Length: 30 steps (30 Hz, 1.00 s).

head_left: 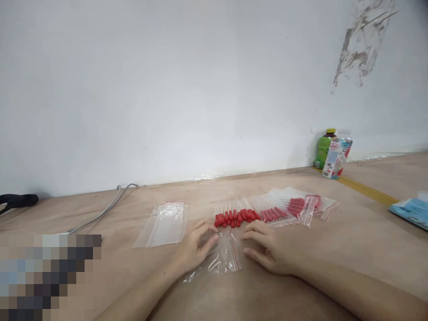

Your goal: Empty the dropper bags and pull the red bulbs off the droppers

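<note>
My left hand (195, 245) and my right hand (267, 249) rest on the table, either side of a clear zip bag (225, 258) with a red seal strip. Both hands have curled fingers touching the bag's edges; thumb and fingers of each look pinched on the plastic. Just beyond my fingertips lies a row of several glass droppers with red rubber bulbs (236, 217). To their right are filled zip bags of red-bulbed droppers (294, 207). A stack of empty clear zip bags (167, 223) lies to the left.
The brown table (351, 240) runs to a white wall. A green bottle (323, 149) and a white carton (334, 158) stand at the back right. A blue packet (413, 211) lies far right. Grey cables (107, 207) run at the left.
</note>
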{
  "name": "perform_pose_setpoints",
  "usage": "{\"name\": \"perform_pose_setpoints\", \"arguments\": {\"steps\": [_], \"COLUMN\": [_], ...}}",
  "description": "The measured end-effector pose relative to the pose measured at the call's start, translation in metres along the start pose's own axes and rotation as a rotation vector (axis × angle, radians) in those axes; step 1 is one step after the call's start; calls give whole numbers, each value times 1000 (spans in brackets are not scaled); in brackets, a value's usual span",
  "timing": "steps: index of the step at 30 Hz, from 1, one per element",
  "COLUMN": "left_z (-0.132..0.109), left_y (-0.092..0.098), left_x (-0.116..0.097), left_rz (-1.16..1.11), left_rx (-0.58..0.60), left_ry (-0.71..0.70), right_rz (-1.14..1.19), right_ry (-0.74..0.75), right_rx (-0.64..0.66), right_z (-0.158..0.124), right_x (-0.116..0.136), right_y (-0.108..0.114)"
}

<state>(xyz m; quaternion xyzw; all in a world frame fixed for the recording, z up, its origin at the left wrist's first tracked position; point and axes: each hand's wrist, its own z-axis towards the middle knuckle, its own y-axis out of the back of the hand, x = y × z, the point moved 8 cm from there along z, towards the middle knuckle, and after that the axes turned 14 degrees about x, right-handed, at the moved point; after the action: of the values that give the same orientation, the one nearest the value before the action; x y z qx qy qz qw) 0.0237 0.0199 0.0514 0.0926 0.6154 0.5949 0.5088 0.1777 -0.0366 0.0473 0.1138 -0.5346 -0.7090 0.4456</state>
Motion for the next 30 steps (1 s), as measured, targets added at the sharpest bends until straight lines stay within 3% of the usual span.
{"name": "perform_pose_setpoints", "arguments": {"steps": [3, 7, 9, 12, 15, 17, 19, 22, 27, 30], "left_z": [-15, -23, -22, -18, -18, -18, -18, -18, -16, -16], "left_y": [-21, -35, -36, -25, -8, -2, -1, -7, -3, 27], "left_x": [-7, 8, 15, 23, 34, 41, 48, 49, 39, 48], "left_rz": [30, 0, -48, -133, -113, -59, -40, -70, -181, -225], "left_rx": [175, 288, 290, 161, -1, -25, 21, 150, 246, 99], "left_ry": [-24, 55, 97, 161, 252, 322, 386, 424, 382, 326], "right_rz": [-74, 12, 88, 110, -30, -223, -413, -470, -478, -467], "right_ry": [125, 141, 97, 32, -190, -439, -687, -979, -1105, -1122], "right_rx": [208, 364, 382, 312, 95, -42, -39, 65, 112, 72], "right_z": [5, 8, 7, 5, 2, -8, -21, -44, -58, -57], "right_x": [25, 34, 29, 13, -28, -64, -98, -137, -154, -154], "right_y": [-12, -25, -26, -13, 20, 46, 63, 73, 69, 66]}}
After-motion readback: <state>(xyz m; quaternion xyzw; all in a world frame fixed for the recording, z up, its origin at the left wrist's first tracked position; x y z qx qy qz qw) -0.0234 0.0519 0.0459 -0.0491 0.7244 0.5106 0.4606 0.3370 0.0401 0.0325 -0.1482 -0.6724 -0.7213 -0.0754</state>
